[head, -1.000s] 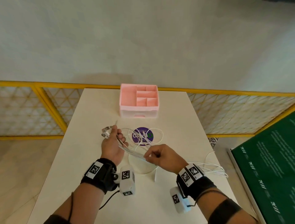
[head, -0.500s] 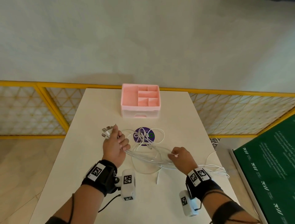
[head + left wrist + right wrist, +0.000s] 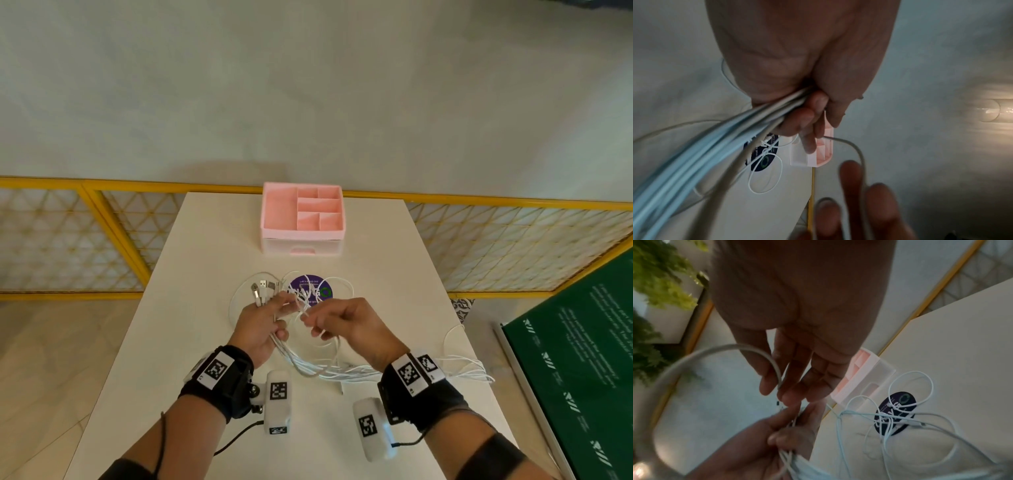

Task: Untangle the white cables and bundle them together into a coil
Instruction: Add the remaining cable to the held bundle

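Over the middle of the white table (image 3: 212,240) my left hand (image 3: 279,315) grips a bundle of white cables (image 3: 308,366). Their USB plugs (image 3: 262,291) stick out past its knuckles. The left wrist view has the same cables (image 3: 715,146) running thick out of that fist. Close on the right, my right hand (image 3: 310,320) pinches a looped white strand (image 3: 764,356) between thumb and fingers, almost touching the left fingers. More cable trails to the right edge (image 3: 472,373). Thin tangled strands (image 3: 890,418) lie on the table beyond both hands.
A pink compartment organiser (image 3: 301,219) stands at the table's far edge. A round purple sticker (image 3: 311,291) lies under the thin strands. Yellow mesh railing (image 3: 513,240) runs behind the table and a green board (image 3: 582,359) sits at the right.
My right hand has swung from the table's right side back up to the left hand, bringing a loop of cable. The left hand has risen and its plugs now point up.
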### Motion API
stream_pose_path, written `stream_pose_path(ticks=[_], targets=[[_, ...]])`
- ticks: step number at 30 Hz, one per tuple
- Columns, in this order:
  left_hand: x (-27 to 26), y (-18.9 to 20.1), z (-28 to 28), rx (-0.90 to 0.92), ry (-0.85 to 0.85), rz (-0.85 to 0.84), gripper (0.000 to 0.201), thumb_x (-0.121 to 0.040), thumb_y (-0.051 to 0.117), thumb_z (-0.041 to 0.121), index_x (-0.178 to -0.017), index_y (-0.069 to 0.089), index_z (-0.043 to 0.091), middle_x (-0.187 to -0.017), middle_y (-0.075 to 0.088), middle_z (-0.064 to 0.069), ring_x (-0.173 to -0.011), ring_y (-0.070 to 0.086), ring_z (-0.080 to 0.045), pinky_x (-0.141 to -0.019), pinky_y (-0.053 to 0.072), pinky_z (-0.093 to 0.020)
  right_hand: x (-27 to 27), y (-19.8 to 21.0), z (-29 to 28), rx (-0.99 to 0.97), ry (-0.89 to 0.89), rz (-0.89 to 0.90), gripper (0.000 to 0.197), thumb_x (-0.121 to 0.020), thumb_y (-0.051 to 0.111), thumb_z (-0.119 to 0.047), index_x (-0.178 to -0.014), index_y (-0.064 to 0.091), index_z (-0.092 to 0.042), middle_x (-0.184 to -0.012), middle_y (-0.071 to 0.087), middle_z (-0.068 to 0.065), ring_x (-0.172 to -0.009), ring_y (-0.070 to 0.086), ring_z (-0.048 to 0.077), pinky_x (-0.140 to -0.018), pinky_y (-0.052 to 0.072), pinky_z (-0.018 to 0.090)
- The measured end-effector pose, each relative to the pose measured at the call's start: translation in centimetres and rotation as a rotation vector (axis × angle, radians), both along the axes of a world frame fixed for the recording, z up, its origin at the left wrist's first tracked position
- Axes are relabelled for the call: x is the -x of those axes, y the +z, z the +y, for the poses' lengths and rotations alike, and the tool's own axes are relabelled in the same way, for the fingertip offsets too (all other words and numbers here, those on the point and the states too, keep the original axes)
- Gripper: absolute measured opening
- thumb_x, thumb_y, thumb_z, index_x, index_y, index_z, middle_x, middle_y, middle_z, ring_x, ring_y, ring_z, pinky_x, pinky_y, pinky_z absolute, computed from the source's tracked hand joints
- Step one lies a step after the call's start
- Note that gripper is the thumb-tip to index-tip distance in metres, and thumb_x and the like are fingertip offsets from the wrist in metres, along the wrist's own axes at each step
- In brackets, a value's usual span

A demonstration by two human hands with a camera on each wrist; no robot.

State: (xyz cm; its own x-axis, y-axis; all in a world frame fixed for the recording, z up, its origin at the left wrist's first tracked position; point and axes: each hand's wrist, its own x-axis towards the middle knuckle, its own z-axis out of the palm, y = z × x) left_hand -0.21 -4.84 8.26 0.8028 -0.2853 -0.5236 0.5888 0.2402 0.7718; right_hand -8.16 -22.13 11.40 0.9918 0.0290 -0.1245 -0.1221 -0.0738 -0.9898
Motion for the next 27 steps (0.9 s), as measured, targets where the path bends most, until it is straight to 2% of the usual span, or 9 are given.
stream_pose_path(ticks=[3,7,12,15,17,19,21,24,27], targets=[[-0.2,0.2,-0.2,0.021,-0.009,0.028,0.023,-0.1,0.058,0.022,-0.103,0.066,0.0,-0.101,0.075,-0.019,-0.038,0.037,-0.01,-0.04,0.036,-0.022,0.3,-1.5,0.5,0.087,0.11,0.043,0.023,-0.083,0.063,0.007,-0.089,0.079,-0.008,-0.104,0.073,0.013,-0.08,0.066,0.022,-0.085,0.054,0.045],[-0.1,0.5,-0.3,0.06,-0.012,-0.025,0.022,-0.096,0.064,0.018,-0.104,0.068,-0.002,-0.076,0.066,-0.008,-0.04,0.035,-0.008,-0.04,0.032,-0.021,0.1,-3.1,0.4,0.232,0.175,0.165,0.027,-0.075,0.057,-0.001,-0.08,0.078,-0.018,-0.092,0.071,0.023,-0.078,0.059,0.024,-0.078,0.049,0.041],[1.1,1.6,-0.1,0.058,-0.265,-0.166,0.032,-0.087,0.074,0.024,-0.104,0.071,-0.002,-0.067,0.056,-0.007,-0.042,0.031,-0.008,-0.041,0.027,-0.021,-2.1,-1.8,0.8,0.077,-0.092,0.283,0.02,-0.072,0.051,-0.022,-0.083,0.067,-0.016,-0.085,0.071,0.001,-0.082,0.062,0.016,-0.071,0.043,0.032],[1.8,2.0,0.3,0.056,-0.434,-0.229,0.024,-0.087,0.073,0.027,-0.098,0.075,0.005,-0.066,0.054,-0.008,-0.042,0.03,-0.008,-0.042,0.026,-0.021,-4.1,-1.1,1.1,0.017,-0.135,0.351,0.03,-0.077,0.048,-0.029,-0.082,0.069,-0.009,-0.076,0.069,0.009,-0.075,0.065,0.025,-0.069,0.049,0.033],[2.1,2.1,0.6,0.069,-0.442,-0.202,0.035,-0.085,0.073,0.028,-0.105,0.072,-0.001,-0.066,0.054,-0.008,-0.042,0.03,-0.007,-0.042,0.026,-0.02,-5.3,-0.7,1.6,-0.033,-0.189,0.375,0.032,-0.083,0.051,-0.024,-0.087,0.07,0.002,-0.071,0.066,0.013,-0.067,0.061,0.03,-0.061,0.051,0.031],[2.1,2.0,1.0,0.089,-0.431,-0.176,0.046,-0.084,0.073,0.029,-0.113,0.067,-0.007,-0.066,0.055,-0.007,-0.044,0.032,-0.007,-0.043,0.026,-0.02,-6.1,-0.3,1.8,-0.126,-0.271,0.381,0.028,-0.088,0.049,-0.016,-0.08,0.07,-0.001,-0.07,0.066,0.012,-0.062,0.059,0.027,-0.054,0.047,0.026],[2.2,1.8,1.5,0.095,-0.455,-0.174,0.04,-0.085,0.077,0.029,-0.11,0.071,-0.001,-0.068,0.055,-0.008,-0.051,0.036,-0.01,-0.043,0.027,-0.019,-6.8,0.1,1.6,-0.181,-0.334,0.381,0.03,-0.093,0.047,-0.019,-0.079,0.07,-0.005,-0.074,0.069,0.01,-0.06,0.062,0.021,-0.054,0.046,0.025],[2.5,1.2,1.7,0.085,-0.497,-0.16,0.026,-0.083,0.078,0.029,-0.099,0.076,0.009,-0.068,0.056,-0.009,-0.055,0.036,-0.013,-0.043,0.028,-0.02,-7.5,0.0,1.4,-0.09,-0.311,0.348,0.021,-0.095,0.057,-0.016,-0.093,0.07,0.0,-0.076,0.065,0.011,-0.052,0.058,0.016,-0.053,0.046,0.027],[2.9,0.9,1.5,0.072,-0.433,-0.151,0.028,-0.084,0.073,0.026,-0.101,0.073,0.003,-0.075,0.063,-0.013,-0.049,0.03,-0.01,-0.044,0.026,-0.021,-8.3,0.4,1.5,0.08,-0.273,0.284,0.021,-0.097,0.051,-0.005,-0.101,0.069,0.005,-0.063,0.054,0.007,-0.041,0.046,0.014,-0.045,0.039,0.025]])
